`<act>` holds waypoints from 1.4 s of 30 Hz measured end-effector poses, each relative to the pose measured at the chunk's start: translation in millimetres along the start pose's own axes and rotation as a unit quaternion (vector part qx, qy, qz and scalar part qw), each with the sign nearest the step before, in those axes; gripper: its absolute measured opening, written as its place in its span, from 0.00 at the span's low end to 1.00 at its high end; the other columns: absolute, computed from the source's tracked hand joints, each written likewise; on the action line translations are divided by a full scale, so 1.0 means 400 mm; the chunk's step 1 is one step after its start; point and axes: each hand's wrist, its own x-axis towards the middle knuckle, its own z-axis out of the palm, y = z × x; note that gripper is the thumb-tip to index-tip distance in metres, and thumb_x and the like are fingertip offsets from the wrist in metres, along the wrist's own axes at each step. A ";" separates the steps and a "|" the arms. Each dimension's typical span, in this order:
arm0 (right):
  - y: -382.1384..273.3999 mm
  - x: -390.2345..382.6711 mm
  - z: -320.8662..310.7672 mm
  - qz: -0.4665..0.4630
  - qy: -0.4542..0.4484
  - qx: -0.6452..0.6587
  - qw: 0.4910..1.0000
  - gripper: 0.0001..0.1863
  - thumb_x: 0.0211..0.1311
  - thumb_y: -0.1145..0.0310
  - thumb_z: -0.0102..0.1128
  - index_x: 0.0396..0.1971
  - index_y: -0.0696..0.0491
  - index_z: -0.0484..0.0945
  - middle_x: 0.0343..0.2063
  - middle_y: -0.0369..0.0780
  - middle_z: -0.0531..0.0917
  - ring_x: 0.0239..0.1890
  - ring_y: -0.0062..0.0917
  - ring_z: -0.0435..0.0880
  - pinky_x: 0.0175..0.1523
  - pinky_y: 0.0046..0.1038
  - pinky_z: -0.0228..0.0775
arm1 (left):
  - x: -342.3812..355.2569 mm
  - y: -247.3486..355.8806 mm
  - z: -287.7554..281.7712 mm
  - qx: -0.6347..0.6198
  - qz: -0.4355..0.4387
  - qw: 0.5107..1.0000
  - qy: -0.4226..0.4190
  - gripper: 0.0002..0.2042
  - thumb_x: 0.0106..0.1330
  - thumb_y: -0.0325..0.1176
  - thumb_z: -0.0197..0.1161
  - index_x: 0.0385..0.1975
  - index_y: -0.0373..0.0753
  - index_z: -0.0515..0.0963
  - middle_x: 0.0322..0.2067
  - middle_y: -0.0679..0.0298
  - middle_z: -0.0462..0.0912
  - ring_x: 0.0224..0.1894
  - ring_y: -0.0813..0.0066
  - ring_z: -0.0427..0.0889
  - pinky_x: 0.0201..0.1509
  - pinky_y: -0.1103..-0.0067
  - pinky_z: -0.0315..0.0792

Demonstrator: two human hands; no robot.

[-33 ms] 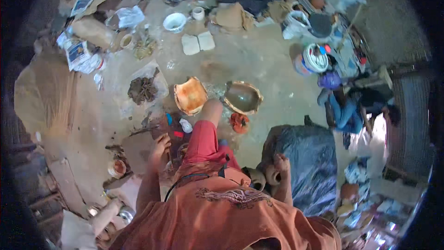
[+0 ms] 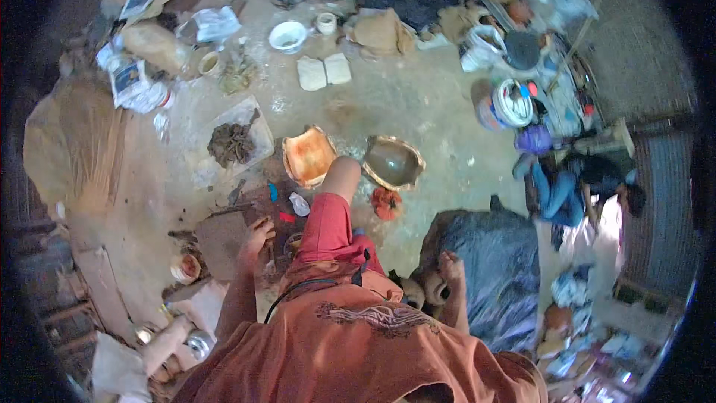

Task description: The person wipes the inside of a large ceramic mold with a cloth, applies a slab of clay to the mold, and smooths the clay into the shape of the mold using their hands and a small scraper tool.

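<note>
clay pots (image 2: pixel 428 281) lie left of the black sheet (image 2: pixel 492 269), right hand (image 2: pixel 452 267) just beside them, left hand (image 2: pixel 258 234) well left of that sheet; i cannot tell either grip's state. steady pots with both palms.

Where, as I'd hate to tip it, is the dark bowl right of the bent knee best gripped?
Probably the raised right rim, coming from the right: the dark bowl sits open side up, and floor shows there. The knee crowds its left, and the orange bundle lies by its near edge. Steadying the far edge too may help.
</note>
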 end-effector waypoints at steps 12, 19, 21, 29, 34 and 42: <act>-0.539 0.668 0.372 0.062 -0.214 -0.191 0.956 0.15 0.71 0.53 0.57 0.42 0.49 0.80 0.27 0.37 0.82 0.21 0.24 0.76 0.23 0.30 0.68 | 0.501 0.150 -0.045 -0.085 -0.016 0.990 0.114 0.23 0.73 0.45 0.61 0.65 0.46 0.72 0.57 0.63 0.79 0.52 0.69 0.80 0.53 0.69 0.77; -1.086 1.108 0.601 0.171 -0.318 -0.276 0.891 0.14 0.70 0.53 0.54 0.42 0.48 0.78 0.28 0.38 0.82 0.23 0.28 0.77 0.25 0.34 0.71 | 0.522 0.761 -0.027 -0.205 0.096 0.966 0.126 0.28 0.74 0.48 0.60 0.71 0.47 0.69 0.65 0.61 0.76 0.60 0.68 0.77 0.59 0.68 0.75; -1.347 1.292 0.744 0.196 -0.350 -0.246 0.883 0.14 0.69 0.53 0.53 0.42 0.47 0.78 0.29 0.38 0.81 0.24 0.30 0.78 0.25 0.35 0.72 | 0.454 0.870 -0.042 -0.250 0.145 0.944 0.157 0.29 0.74 0.49 0.60 0.71 0.48 0.68 0.65 0.61 0.76 0.61 0.68 0.77 0.59 0.68 0.75; -1.924 1.266 1.598 0.077 -0.532 -0.438 0.721 0.16 0.67 0.55 0.61 0.33 0.53 0.82 0.21 0.40 0.82 0.18 0.27 0.81 0.24 0.31 0.73 | 0.195 0.654 0.173 -0.345 0.026 0.681 0.645 0.23 0.74 0.46 0.59 0.63 0.39 0.76 0.55 0.55 0.84 0.56 0.68 0.82 0.59 0.70 0.75; -1.869 1.009 2.082 -0.275 -0.519 -0.666 0.460 0.21 0.68 0.51 0.59 0.26 0.55 0.81 0.18 0.40 0.81 0.17 0.27 0.80 0.23 0.32 0.73 | 0.318 0.623 0.354 -0.488 -0.030 0.513 0.706 0.23 0.72 0.47 0.62 0.59 0.38 0.79 0.51 0.54 0.86 0.51 0.65 0.84 0.56 0.69 0.76; -1.640 0.660 2.553 -0.490 -0.634 -0.598 0.015 0.23 0.70 0.51 0.59 0.26 0.58 0.77 0.20 0.40 0.81 0.18 0.31 0.81 0.21 0.34 0.72 | 0.533 0.732 0.495 -0.594 -0.085 0.334 0.727 0.26 0.69 0.44 0.65 0.61 0.33 0.77 0.50 0.51 0.86 0.51 0.64 0.85 0.58 0.70 0.77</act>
